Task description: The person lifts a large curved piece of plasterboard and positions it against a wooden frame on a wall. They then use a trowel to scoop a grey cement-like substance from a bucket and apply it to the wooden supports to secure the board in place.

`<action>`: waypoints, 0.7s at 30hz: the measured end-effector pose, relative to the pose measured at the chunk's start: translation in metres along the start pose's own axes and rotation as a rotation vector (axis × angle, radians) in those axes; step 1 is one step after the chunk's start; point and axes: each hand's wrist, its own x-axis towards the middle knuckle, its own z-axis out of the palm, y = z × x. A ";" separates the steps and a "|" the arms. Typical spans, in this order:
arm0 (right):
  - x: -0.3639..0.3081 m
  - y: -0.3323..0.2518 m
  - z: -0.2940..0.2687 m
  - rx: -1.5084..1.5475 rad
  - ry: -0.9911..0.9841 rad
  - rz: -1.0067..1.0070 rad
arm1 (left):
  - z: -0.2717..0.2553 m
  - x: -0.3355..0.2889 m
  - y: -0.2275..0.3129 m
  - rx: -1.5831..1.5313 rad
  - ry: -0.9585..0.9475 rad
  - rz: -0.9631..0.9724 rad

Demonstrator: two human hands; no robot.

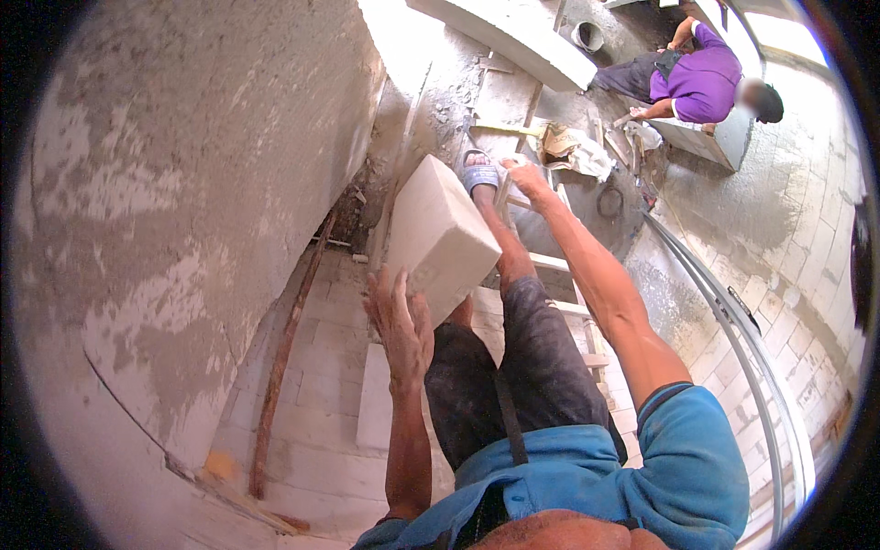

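My left hand (401, 325) lies against the near lower end of a big pale building block (440, 234), fingers stretched along it, steadying it. The block is tilted beside my legs, and what bears its underside is hidden. My right arm reaches forward, and my right hand (525, 179) is closed round the upper part of a wooden ladder (576, 310). Some of those fingers are hard to make out. My sandalled foot (479, 174) is just left of that hand.
A rough, partly plastered wall (183, 183) rises at left, with a wooden pole (291, 357) leaning by it. A person in purple (701, 78) crouches at far right by a pale block structure. Torn paper bags (573, 151), a bucket (587, 37) and long metal profiles (733, 330) lie about.
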 end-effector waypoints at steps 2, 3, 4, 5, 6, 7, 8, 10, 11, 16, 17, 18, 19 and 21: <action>0.012 0.024 -0.022 0.341 0.034 0.101 | 0.005 0.000 0.010 0.144 0.011 0.020; 0.023 0.042 -0.035 0.482 0.047 0.083 | 0.006 0.002 0.022 0.173 0.011 0.014; 0.036 0.061 -0.050 0.623 0.070 0.062 | 0.008 0.006 0.031 0.202 0.012 0.018; 0.050 0.078 -0.060 0.764 0.095 0.043 | 0.011 0.010 0.034 0.263 -0.005 -0.009; 0.061 0.066 -0.073 0.661 0.174 0.020 | 0.016 0.010 0.036 0.332 -0.011 -0.063; 0.071 0.057 -0.093 0.554 0.273 0.001 | 0.019 0.013 0.038 0.395 -0.025 -0.096; 0.093 0.076 -0.116 0.591 0.267 -0.043 | 0.021 0.019 0.042 0.395 -0.042 -0.100; 0.122 0.063 -0.160 0.113 0.442 -0.028 | 0.025 0.020 0.047 0.399 -0.061 -0.159; 0.144 0.061 -0.184 0.052 0.428 -0.120 | 0.026 0.021 0.048 0.382 -0.072 -0.166; 0.231 0.070 -0.276 -0.055 0.547 -0.139 | 0.027 0.028 0.044 0.348 -0.100 -0.152; 0.245 0.070 -0.290 -0.095 0.545 -0.076 | 0.026 0.029 0.045 0.348 -0.110 -0.180; 0.257 0.070 -0.301 -0.128 0.553 -0.072 | 0.025 0.031 0.047 0.346 -0.117 -0.207; 0.269 0.074 -0.313 -0.158 0.578 -0.088 | 0.026 0.034 0.047 0.342 -0.129 -0.227; 0.290 0.080 -0.328 -0.213 0.610 -0.122 | 0.025 0.037 0.049 0.314 -0.135 -0.231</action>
